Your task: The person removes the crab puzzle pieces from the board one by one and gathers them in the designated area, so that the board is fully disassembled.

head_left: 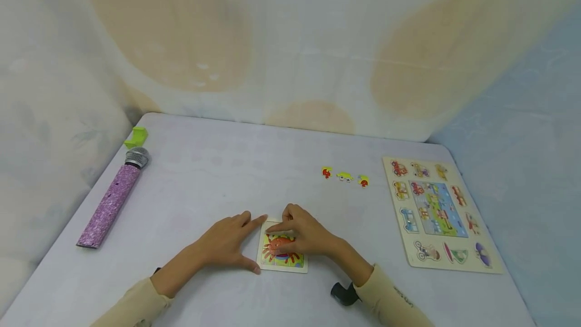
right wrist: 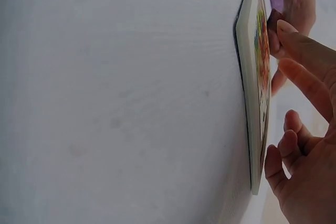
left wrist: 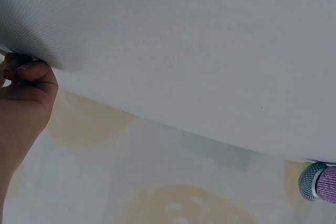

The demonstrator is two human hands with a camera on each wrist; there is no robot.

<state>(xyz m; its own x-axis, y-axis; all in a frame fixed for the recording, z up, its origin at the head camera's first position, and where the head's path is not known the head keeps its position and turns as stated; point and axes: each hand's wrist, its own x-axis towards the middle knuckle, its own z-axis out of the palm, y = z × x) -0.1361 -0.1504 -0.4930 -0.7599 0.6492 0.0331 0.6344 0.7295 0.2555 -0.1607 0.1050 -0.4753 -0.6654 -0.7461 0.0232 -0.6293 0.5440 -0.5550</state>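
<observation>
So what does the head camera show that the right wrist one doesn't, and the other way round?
Only the head view shows the three loose puzzle pieces, the big picture board and the green block. Only the right wrist view shows the crab puzzle close up and nearly edge-on, its thick side plain. Both show that puzzle, the left hand, the right hand and the white table.

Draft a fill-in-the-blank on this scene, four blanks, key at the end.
1. The small puzzle under the right hand shows a red ____.
2. Exactly ____ loose pieces lie in a row beyond the hands.
3. The block near the head of the microphone is coloured ____.
4. In the head view, the larger puzzle board lies toward the table's ____ side.

Missing words: crab; three; green; right.
</observation>
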